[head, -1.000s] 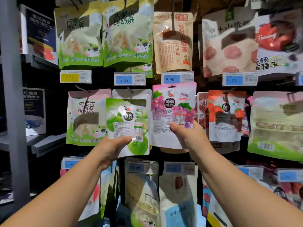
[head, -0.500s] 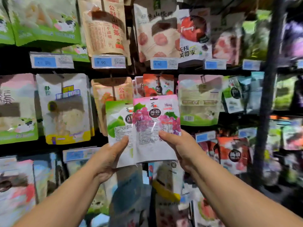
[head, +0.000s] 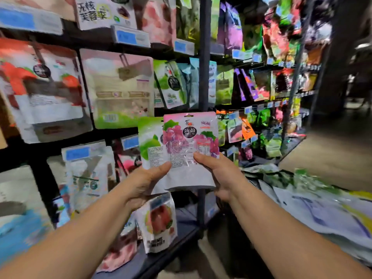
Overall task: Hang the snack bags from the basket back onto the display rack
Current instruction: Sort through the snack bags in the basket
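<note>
Left hand (head: 145,182) grasps green-leaf bag (head: 150,141) low down, thumb across the front. Right hand (head: 219,174) pinches pink grape bag (head: 189,146) at its lower right, thumb on the front. Pink bag overlaps green bag's right edge. Both are in mid-air in front of the display rack (head: 204,57), at its grey upright, on no hook. Loose bags (head: 322,210) heaped lower right; can't make out the basket itself.

Risks, my read:
- Grips sit low and the hang holes are up top, so the tops can flop and miss the peg.
- Overlapped bags may snag when split.
- Nearby pegs look full; pushing in could knock a pale hung pouch (head: 120,91) off.
- Frame's blurry, can't identify the matching slot.
</note>
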Available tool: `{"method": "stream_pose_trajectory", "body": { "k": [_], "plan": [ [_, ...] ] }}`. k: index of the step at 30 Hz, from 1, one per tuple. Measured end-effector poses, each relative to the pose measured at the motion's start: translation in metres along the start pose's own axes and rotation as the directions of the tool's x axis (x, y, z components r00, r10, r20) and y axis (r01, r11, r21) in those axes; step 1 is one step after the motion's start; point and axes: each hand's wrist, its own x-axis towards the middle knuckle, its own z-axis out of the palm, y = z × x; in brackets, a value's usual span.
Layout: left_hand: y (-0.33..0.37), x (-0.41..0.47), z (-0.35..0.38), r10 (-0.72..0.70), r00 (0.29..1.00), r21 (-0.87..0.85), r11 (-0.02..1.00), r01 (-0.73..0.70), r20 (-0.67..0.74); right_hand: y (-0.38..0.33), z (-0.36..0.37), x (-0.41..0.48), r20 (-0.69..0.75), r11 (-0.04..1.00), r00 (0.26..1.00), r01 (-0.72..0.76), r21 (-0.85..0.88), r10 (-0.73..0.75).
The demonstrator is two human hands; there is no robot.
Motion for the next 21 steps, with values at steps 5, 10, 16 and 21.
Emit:
{"method": "stream_pose_trajectory", "body": {
  "k": [5, 10, 16, 21],
  "plan": [
    [-0.035, 0.046, 0.073, -0.119, 0.982, 0.007, 0.993, 0.119, 0.143, -0.015, -0.082, -0.004, -0.193, 0.999, 0.981, 0.019, -0.043, -0.026],
    [-0.072, 0.075, 0.151, -0.207, 0.948, 0.08, 0.978, 0.193, 0.241, -0.022, -0.162, -0.019, -0.393, 0.998, 0.919, -0.001, -0.069, -0.026],
    [-0.104, 0.098, 0.237, -0.19, 0.95, 0.276, 0.954, 0.118, 0.249, -0.036, -0.25, -0.039, -0.56, 0.999, 0.829, -0.04, -0.031, 0.016],
    [-0.125, 0.116, 0.281, -0.183, 0.954, 0.487, 0.872, 0.045, 0.238, -0.03, -0.306, -0.042, -0.649, 0.996, 0.758, -0.09, -0.004, 0.066]
  ]
}}
